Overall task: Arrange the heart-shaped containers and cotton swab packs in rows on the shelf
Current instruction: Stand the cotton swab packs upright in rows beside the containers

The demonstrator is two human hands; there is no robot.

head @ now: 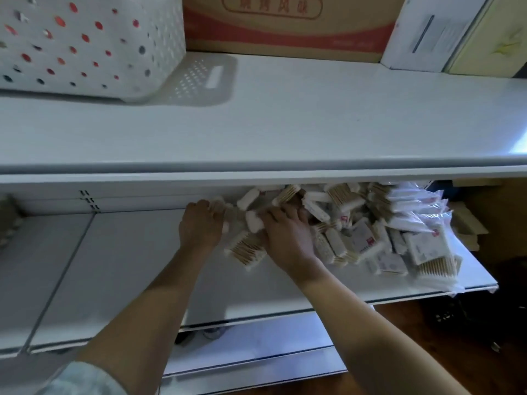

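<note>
Fingers [212, 208] of the left hand [199, 226] curled over the far-left edge of the heap of cotton swab packs [356, 223], seemingly wrapped round one small pack, though blur hid the exact grip. Fingers [273, 213] of the right hand [285, 238] bent and dug into the same heap just beside the left, pressed among the packs; could not tell whether closed round any single one. Between both hands, touching both: a white-ended pack [252, 220], and just below it a pack [246, 249] with wooden sticks showing, lying tilted on the shelf [128, 266]. Piled loosely in no rows across the right half of that middle shelf, from the hands out to the right edge, larger clear bags [410, 206] stacked at the far right. Partly hidden at the back by the upper shelf [285, 124]. On that upper shelf: a white perforated basket [85, 44] at left, a cardboard box [285, 27] behind centre, a white box [427, 32] at right. No heart-shaped containers told apart anywhere. Bare forearms reached in from below, a pale sleeve [85, 377] at the left elbow.
</note>
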